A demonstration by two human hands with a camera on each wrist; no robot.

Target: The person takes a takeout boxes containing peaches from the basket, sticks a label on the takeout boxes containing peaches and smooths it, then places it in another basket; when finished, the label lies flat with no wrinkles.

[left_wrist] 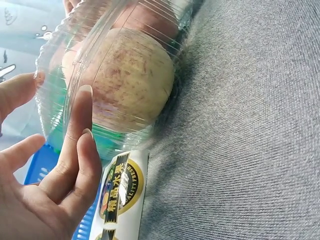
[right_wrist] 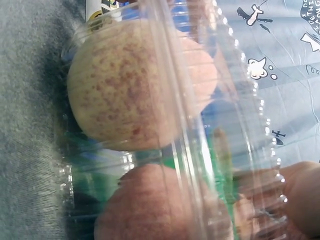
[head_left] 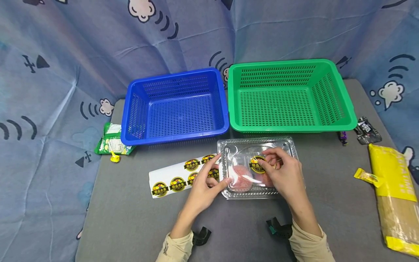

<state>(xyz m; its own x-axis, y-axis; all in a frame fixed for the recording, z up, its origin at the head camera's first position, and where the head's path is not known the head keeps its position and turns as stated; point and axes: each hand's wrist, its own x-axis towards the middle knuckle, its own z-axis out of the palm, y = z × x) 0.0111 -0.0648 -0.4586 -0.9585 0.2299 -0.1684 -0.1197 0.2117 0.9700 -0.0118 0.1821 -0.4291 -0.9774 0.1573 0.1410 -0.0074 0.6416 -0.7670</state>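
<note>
A clear plastic clamshell box (head_left: 229, 194) lies closed on the table, with round fruits (left_wrist: 132, 82) inside, yellowish with red speckles. My left hand (head_left: 204, 185) grips the box's left edge, thumb on the lid side and fingertips at the rim. Over the lid, my right hand (head_left: 286, 173) pinches the right edge of a round black-and-gold sticker (head_left: 256, 165) between thumb and finger. The sticker overlaps the middle of the lid. Left of the box is a white sticker sheet (head_left: 170, 173) with several matching stickers, partly behind my left hand.
A blue basket (head_left: 175, 140) and a green basket (head_left: 291, 128) stand behind the box. A green snack bag (head_left: 112, 142) and a small yellow item (head_left: 115, 157) lie left. On the right are a yellow package (head_left: 392, 174), a yellow wrapper (head_left: 368, 177) and a black packet (head_left: 367, 131).
</note>
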